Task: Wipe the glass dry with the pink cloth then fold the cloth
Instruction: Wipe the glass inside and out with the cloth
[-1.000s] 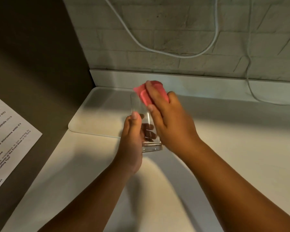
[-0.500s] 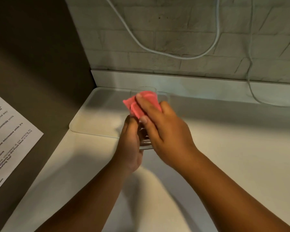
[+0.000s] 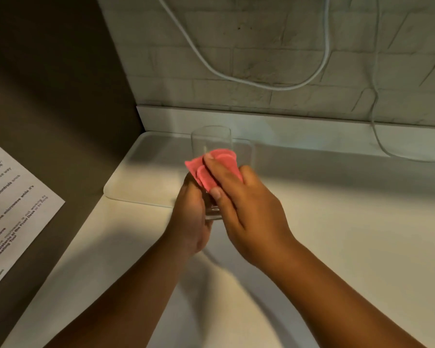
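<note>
A clear drinking glass [image 3: 210, 140] is held upright above the white counter, its upper half and rim showing above both hands. My left hand [image 3: 190, 214] grips its lower part from the left side. My right hand [image 3: 246, 209] presses a bunched pink cloth [image 3: 206, 172] against the near wall of the glass, about halfway up. The base of the glass shows between the two hands. Most of the cloth is hidden under my right fingers.
A clear tray [image 3: 136, 187] lies on the white counter [image 3: 349, 234] behind the hands, at the back left corner. A dark appliance side [image 3: 48, 109] with a printed paper notice [image 3: 8, 209] stands at the left. White cables [image 3: 236, 76] hang on the brick wall.
My right hand has slid the pink cloth down from the rim to the middle of the glass. The upper half of the glass now shows bare.
</note>
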`<move>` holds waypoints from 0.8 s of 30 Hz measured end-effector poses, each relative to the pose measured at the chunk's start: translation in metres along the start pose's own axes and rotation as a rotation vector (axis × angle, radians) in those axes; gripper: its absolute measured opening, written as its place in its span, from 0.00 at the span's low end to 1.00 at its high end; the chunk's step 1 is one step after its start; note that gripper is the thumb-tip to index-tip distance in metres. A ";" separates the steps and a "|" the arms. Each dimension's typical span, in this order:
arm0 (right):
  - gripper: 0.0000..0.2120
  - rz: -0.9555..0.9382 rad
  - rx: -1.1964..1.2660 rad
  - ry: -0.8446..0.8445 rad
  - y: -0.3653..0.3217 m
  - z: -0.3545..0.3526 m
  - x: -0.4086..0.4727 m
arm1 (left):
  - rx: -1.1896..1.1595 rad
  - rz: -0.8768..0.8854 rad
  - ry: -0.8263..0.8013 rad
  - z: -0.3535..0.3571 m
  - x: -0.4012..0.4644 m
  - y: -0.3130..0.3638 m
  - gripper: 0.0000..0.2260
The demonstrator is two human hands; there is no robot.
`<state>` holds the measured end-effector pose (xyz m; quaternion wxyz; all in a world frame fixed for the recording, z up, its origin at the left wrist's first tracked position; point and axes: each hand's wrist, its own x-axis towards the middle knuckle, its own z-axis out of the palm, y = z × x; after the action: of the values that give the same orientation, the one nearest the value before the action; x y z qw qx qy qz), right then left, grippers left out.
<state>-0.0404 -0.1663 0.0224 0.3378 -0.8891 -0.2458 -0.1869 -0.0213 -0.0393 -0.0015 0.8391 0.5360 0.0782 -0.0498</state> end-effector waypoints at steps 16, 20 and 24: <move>0.23 0.161 0.294 -0.010 0.011 0.004 -0.003 | -0.041 0.031 0.036 0.000 0.000 0.007 0.30; 0.22 0.008 0.028 -0.013 -0.001 -0.004 0.010 | -0.018 -0.004 -0.008 -0.001 0.001 -0.003 0.22; 0.23 0.054 -0.045 0.070 0.011 -0.009 0.033 | -0.008 -0.011 -0.040 0.001 -0.006 -0.009 0.33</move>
<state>-0.0087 -0.1696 0.0401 0.3308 -0.8959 -0.2053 -0.2140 -0.0287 -0.0443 -0.0074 0.8423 0.5312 0.0644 -0.0647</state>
